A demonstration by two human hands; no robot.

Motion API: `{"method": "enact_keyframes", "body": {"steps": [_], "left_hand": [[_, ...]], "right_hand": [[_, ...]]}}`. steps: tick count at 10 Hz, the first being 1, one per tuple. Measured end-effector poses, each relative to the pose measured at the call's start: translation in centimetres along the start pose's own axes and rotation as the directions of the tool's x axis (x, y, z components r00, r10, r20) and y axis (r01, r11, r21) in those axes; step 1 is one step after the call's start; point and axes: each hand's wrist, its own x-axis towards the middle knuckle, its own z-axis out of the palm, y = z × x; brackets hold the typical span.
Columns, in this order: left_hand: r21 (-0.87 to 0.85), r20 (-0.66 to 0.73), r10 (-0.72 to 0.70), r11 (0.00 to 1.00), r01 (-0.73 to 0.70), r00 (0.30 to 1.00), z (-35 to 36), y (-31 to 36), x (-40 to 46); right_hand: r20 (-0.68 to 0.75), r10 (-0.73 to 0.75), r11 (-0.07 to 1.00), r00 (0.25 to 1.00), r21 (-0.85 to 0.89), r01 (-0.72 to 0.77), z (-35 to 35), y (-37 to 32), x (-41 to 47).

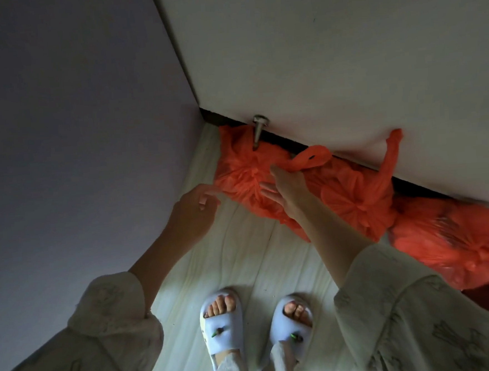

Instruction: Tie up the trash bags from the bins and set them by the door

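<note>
Three tied orange trash bags lie in a row on the floor against the foot of the white door (pixel 330 63). The left bag (pixel 242 174) sits under a metal door stopper. The middle bag (pixel 357 197) has a long handle standing up against the door. The right bag (pixel 450 243) is at the frame's right edge. My right hand (pixel 284 188) rests on the left bag, its thumb touching a looped orange handle (pixel 310 157), fingers spread. My left hand (pixel 198 203) hovers just left of that bag, fingers apart, holding nothing.
A grey wall (pixel 73 110) closes the left side and meets the door at a corner. A metal door stopper (pixel 258 132) sticks out at the door's base. Pale floorboards (pixel 242 258) run beneath my two feet in white slippers (pixel 221 323).
</note>
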Motion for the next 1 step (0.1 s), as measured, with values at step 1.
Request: {"method": "enact_keyframes", "body": {"steps": [1], "left_hand": [[0.007,-0.003,-0.014,1.000,0.014,1.000,-1.27,1.28,-1.63]], "right_hand": [[0.003,0.026,0.989,1.000,-0.149,-0.025,-0.09,-1.34,-3.49]]}}
